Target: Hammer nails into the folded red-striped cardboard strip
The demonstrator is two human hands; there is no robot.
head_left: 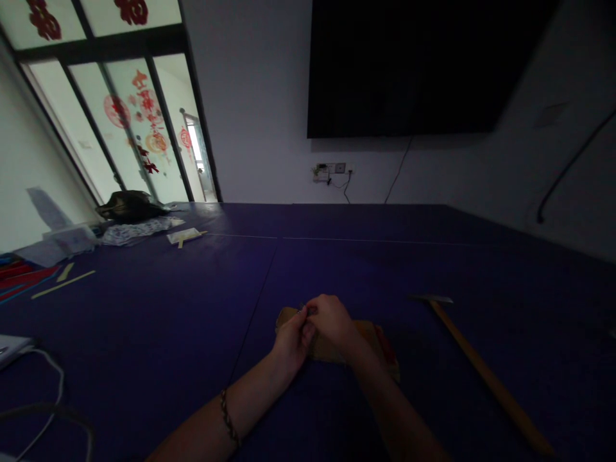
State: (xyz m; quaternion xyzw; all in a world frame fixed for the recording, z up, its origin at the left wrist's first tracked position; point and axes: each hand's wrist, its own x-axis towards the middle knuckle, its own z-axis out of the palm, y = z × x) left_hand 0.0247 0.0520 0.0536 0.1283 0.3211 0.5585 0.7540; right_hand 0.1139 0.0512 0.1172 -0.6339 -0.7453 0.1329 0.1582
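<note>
My left hand [292, 341] and my right hand [332, 319] meet at the fingertips in the middle of the table. Both are closed in a pinch around something small, with a dark or metallic glint between the fingers; its kind is too small and dim to tell. Below them a brown piece like cardboard [325, 350] lies on the dark blue table [202, 333], partly covered by my hands and right forearm. A reddish patch [386, 345] shows at its right end. To the right rests a hammer-like tool [474, 356] with a thin metal head and long wooden handle.
At the left edge are red and blue strips [24, 279], a pale yellow strip [62, 284] and a white cable [60, 378]. Farther back lie a small white packet [185, 236] and a dark bag [129, 205]. A large black screen [409, 70] hangs on the wall.
</note>
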